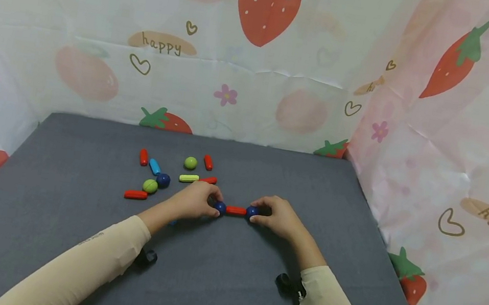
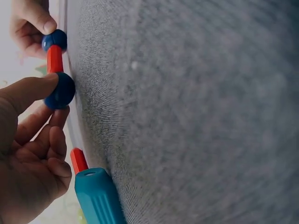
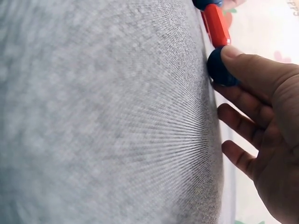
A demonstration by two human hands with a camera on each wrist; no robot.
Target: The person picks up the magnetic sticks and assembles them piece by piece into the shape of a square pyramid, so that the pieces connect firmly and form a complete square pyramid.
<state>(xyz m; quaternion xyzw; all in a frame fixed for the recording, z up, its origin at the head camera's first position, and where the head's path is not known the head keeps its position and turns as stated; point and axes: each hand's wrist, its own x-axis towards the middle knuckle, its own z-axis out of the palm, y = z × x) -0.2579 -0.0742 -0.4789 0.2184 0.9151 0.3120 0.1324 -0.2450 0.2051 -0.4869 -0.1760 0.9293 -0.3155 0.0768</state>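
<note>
Between my hands a red rod [image 1: 236,210] spans two dark blue balls, one at each end. My left hand [image 1: 198,200] pinches the left blue ball [image 2: 60,92] between thumb and fingers. At the other end, the right blue ball [image 3: 220,67] is pinched by my right hand [image 1: 279,218], whose other fingers spread loosely below in the right wrist view. The joined piece lies level, close over the grey cloth. Near my left hand in its wrist view is a blue rod [image 2: 99,196] with a red rod [image 2: 78,160] behind it.
Left of my hands lie loose red rods [image 1: 135,194], a light blue rod [image 1: 155,166], a blue ball [image 1: 163,180], green balls [image 1: 150,186] and a yellow-green rod [image 1: 188,178]. Grey cloth [image 1: 218,283] covers the table. A strawberry-print sheet [image 1: 252,92] hangs behind it.
</note>
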